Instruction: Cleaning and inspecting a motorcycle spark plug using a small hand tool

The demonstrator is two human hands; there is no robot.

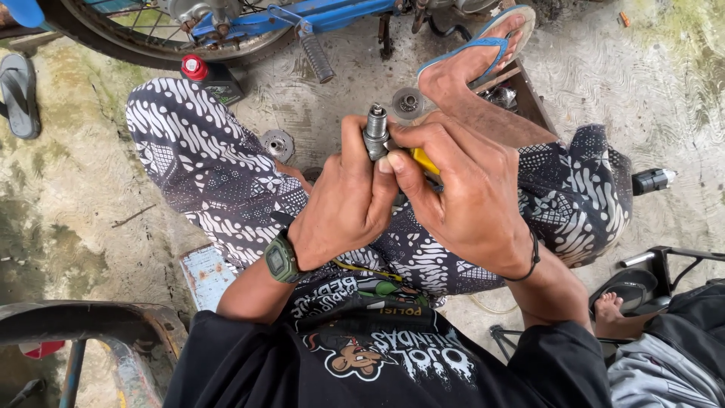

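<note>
A spark plug (pixel 375 132) is being held upright above the lap, over the concrete floor (pixel 664 91); it is being gripped by the left hand (pixel 349 198), whose fingers (pixel 355 140) are being kept clamped around its metal body; the right hand (pixel 461 189) is being pressed against it, fingers (pixel 400 155) closed on a yellow-handled tool (pixel 424 161) touching the plug; a red-capped black bottle (pixel 211 78) is being left near the wheel (pixel 162 34), toward the floor's far edge.
</note>
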